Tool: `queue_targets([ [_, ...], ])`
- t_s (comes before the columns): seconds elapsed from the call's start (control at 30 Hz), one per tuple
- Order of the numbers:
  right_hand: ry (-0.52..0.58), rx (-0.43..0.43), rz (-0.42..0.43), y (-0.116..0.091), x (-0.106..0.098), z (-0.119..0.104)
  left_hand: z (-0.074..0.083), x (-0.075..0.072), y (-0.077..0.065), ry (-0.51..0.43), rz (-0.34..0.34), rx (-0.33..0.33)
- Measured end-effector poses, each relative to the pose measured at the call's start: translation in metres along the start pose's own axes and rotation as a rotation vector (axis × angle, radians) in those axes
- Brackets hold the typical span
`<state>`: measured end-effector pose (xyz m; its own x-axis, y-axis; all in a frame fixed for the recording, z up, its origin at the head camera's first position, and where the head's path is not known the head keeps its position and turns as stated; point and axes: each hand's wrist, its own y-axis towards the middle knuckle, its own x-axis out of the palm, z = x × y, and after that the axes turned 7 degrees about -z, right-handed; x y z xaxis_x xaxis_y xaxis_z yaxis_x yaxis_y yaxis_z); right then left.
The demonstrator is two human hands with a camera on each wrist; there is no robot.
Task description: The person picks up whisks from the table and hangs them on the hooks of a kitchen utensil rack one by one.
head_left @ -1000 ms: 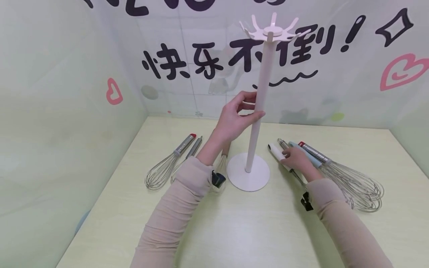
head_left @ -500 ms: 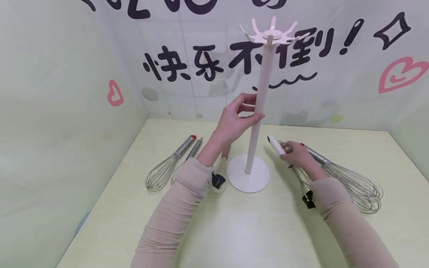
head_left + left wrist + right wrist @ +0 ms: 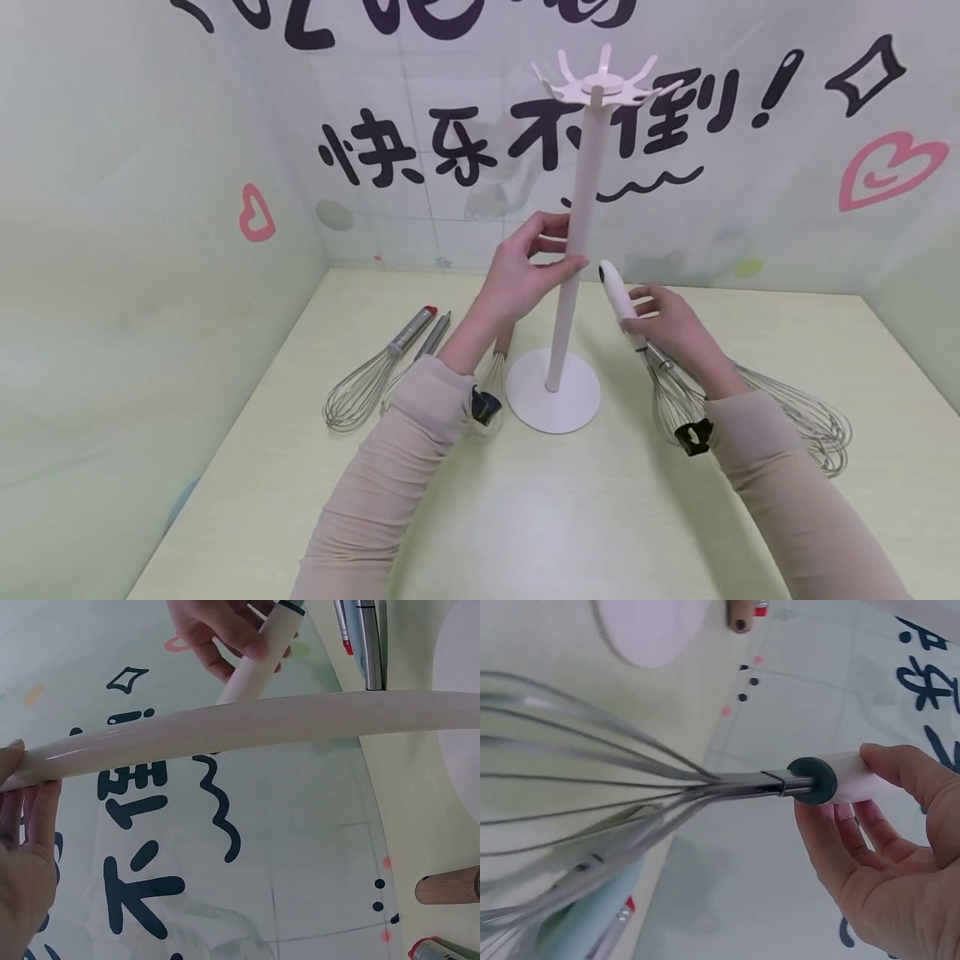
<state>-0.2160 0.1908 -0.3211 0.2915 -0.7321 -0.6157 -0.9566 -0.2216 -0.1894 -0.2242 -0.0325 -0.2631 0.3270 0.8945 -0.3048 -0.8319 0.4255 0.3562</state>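
Note:
My left hand (image 3: 525,265) grips the upright pole (image 3: 579,229) of a white stand, thumb in front and fingers behind. Hooks fan out around the stand's top (image 3: 602,86), and its round base (image 3: 553,412) rests on the table. To the right of the pole, my right hand (image 3: 670,323) pinches a whisk by its white handle (image 3: 617,296). That handle tilts with its end up, and the wire loops (image 3: 592,776) hang down towards the table. In the left wrist view the white handle (image 3: 266,654) passes behind the pole.
On the left lie a red-tipped whisk (image 3: 360,392), a slimmer steel-handled whisk (image 3: 433,335) and a brown-handled whisk (image 3: 504,340), partly behind my left arm. Larger whisks (image 3: 813,421) lie to the right, partly covered by my right arm; a light blue handle (image 3: 604,896) shows there. A printed wall (image 3: 450,233) closes the back.
My right hand has raised the white-handled whisk off the table, its handle end going up towards the back wall. My left hand stays on the pole.

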Motion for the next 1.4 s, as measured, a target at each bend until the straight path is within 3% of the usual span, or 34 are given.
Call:
queue_targets([
  [0.43,0.105,-0.011,0.047,-0.013,-0.020,-0.029,-0.003,0.001,0.001,-0.005,-0.001,-0.016],
  [0.83,0.217,-0.129,0.189,-0.024,-0.037,-0.041,-0.002,0.002,0.001,-0.026,-0.003,0.000],
  [1.4,0.556,-0.304,0.363,-0.044,-0.052,-0.062,-0.001,0.003,0.002,-0.059,-0.011,0.008],
])
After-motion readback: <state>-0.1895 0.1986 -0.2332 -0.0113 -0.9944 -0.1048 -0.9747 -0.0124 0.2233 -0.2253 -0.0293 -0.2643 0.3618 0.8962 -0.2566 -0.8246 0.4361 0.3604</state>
